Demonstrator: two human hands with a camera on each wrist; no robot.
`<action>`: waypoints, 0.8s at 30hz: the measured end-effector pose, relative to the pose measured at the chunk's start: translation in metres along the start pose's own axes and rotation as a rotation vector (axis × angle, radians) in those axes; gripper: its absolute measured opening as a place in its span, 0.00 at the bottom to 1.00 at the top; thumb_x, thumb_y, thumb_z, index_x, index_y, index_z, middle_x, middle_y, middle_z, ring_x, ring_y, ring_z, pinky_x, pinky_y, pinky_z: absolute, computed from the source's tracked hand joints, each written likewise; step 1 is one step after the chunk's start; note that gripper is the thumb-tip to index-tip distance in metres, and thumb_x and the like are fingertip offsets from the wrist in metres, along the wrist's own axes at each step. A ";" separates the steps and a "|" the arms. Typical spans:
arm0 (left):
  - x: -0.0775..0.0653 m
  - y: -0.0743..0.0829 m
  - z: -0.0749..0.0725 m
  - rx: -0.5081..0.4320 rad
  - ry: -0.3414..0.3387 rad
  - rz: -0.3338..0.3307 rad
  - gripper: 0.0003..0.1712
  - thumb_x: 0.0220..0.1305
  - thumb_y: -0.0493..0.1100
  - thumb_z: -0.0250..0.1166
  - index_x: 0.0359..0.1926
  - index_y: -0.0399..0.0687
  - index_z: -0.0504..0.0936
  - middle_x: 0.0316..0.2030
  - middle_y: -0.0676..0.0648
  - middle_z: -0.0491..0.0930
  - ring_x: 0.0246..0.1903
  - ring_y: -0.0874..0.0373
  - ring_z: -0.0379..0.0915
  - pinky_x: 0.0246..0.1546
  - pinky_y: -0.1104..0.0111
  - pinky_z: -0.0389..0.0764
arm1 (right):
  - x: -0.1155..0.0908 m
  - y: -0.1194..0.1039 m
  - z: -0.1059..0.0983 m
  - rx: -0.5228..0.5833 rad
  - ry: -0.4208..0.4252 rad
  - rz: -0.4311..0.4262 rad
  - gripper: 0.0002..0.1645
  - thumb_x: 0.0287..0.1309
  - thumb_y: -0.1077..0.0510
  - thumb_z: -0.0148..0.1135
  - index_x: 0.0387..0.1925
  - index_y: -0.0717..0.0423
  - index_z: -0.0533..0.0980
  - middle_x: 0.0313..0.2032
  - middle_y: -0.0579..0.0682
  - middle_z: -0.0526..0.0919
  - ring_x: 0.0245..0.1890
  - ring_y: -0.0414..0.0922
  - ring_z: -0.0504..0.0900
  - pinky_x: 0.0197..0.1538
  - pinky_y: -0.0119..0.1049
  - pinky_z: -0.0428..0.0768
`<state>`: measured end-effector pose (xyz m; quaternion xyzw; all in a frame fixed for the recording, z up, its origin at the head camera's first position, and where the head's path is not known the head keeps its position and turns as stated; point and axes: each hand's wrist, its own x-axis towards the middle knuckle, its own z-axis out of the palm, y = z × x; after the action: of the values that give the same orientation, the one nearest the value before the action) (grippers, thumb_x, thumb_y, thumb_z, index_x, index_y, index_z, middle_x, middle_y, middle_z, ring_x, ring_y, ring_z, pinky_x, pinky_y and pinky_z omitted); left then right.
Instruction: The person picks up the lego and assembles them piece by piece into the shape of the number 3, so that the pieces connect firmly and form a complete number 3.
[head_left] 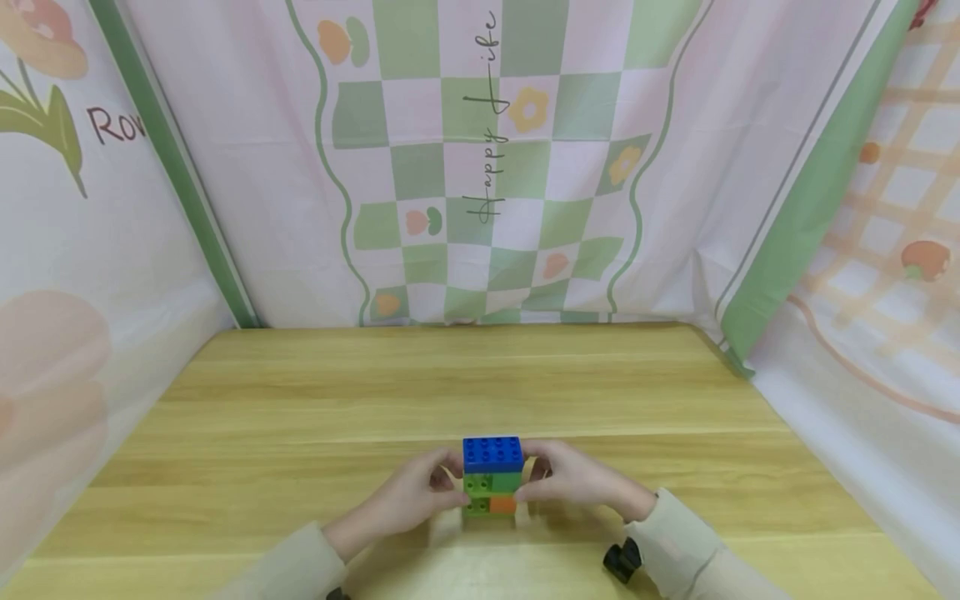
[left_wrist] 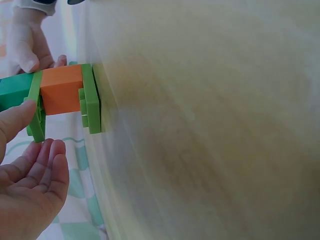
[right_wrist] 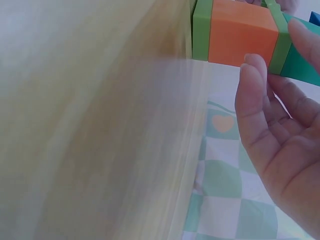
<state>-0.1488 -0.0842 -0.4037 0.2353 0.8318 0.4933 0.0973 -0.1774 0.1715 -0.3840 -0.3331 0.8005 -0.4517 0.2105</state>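
Observation:
A stack of toy building blocks stands upright on the wooden table, near its front. On top is a blue block, with a teal-green block under it. Below come a light green plate, an orange block and a light green base plate. My left hand holds the stack's left side, thumb in front and fingers behind, around the middle plate. From the right, my right hand grips at about the same height. Some fingertips behind the stack are hidden in the head view.
A patterned curtain hangs behind the table's far edge, with fabric panels along both sides. Dark wrist gear sits by the right sleeve, low over the table.

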 end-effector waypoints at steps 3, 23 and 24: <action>0.001 0.001 -0.002 -0.006 -0.005 -0.006 0.15 0.53 0.41 0.68 0.41 0.42 0.76 0.35 0.51 0.74 0.32 0.60 0.72 0.33 0.70 0.76 | 0.001 0.000 -0.001 -0.005 -0.005 0.006 0.22 0.54 0.57 0.64 0.52 0.52 0.74 0.43 0.47 0.77 0.30 0.46 0.77 0.34 0.37 0.77; 0.017 -0.004 -0.011 0.000 0.013 -0.014 0.24 0.59 0.48 0.63 0.50 0.34 0.76 0.39 0.47 0.80 0.36 0.57 0.76 0.38 0.69 0.77 | 0.013 0.001 -0.006 -0.030 0.050 0.060 0.13 0.60 0.56 0.58 0.40 0.63 0.74 0.31 0.54 0.79 0.26 0.48 0.77 0.27 0.37 0.78; 0.018 -0.005 -0.011 0.004 0.013 -0.023 0.25 0.59 0.49 0.63 0.51 0.34 0.76 0.40 0.46 0.80 0.37 0.56 0.76 0.39 0.68 0.77 | 0.014 0.002 -0.007 -0.031 0.056 0.066 0.13 0.61 0.56 0.58 0.41 0.63 0.75 0.31 0.53 0.78 0.26 0.48 0.77 0.27 0.37 0.78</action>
<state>-0.1704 -0.0866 -0.4014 0.2227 0.8361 0.4918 0.0972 -0.1919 0.1660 -0.3824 -0.2969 0.8235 -0.4412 0.1974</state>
